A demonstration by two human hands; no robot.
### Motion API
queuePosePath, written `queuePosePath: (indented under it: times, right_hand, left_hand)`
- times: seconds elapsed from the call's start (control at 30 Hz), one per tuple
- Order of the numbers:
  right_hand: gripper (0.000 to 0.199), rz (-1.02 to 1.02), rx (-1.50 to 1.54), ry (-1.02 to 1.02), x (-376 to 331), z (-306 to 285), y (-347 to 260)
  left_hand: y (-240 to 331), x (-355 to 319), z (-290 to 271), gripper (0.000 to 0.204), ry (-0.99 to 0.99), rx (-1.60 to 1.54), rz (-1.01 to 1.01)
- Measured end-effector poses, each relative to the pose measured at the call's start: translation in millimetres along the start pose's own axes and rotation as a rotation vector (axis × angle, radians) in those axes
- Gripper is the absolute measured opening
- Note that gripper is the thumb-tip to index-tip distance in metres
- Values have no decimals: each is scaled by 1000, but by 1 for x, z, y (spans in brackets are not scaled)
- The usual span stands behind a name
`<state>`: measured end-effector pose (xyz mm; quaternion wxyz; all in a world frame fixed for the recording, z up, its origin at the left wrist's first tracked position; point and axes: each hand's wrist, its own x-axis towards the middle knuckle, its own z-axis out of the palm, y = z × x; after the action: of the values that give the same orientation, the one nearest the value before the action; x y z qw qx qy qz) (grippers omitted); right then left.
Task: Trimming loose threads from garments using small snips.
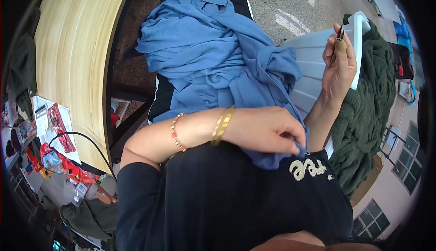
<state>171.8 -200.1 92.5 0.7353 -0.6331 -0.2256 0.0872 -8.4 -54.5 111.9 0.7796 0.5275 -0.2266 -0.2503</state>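
A blue garment (pixel 195 46) lies bunched over my lap, and part of it runs up towards my chest. My left hand (pixel 272 130), crossing in front of my body, pinches an edge of this cloth between thumb and fingers. Gold bangles and a beaded bracelet are on that arm. Raised at the right, my right hand (pixel 340 67) is closed around a small pair of thread snips (pixel 340 34), pointed blades upward, apart from the cloth. The palm partly covers the snips' handles.
A pale wooden table (pixel 77 46) stands at the left, with a red patterned case (pixel 61 128) and papers near its corner. Close behind my right hand is a light plastic bin (pixel 313 62), with dark green knitted cloth (pixel 363 119) beside it. A dark cable (pixel 93 144) curves at the lower left.
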Motion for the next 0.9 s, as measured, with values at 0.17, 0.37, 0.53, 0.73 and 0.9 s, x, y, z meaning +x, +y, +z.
queuePosePath:
  times: [0.17, 0.37, 0.53, 0.73, 0.9]
  right_hand:
    - [30, 98, -121, -301, -28, 57, 3]
    - [29, 253, -243, -384, -62, 77, 78]
    - [30, 249, -248, -349, -61, 68, 77]
    - [30, 196, -188, -324, -63, 65, 68]
    - [33, 336, -27, -123, -53, 35, 63]
  left_hand:
    - [-10, -28, -28, 28, 248, 189, 41]
    - [-81, -136, -85, 22, 1652, 207, 24]
    - [-162, -211, -118, 46, 2054, -765, -215]
    - [-168, -195, -162, 37, 1831, -492, 240]
    - [-71, -130, -131, 17, 1839, 518, 351]
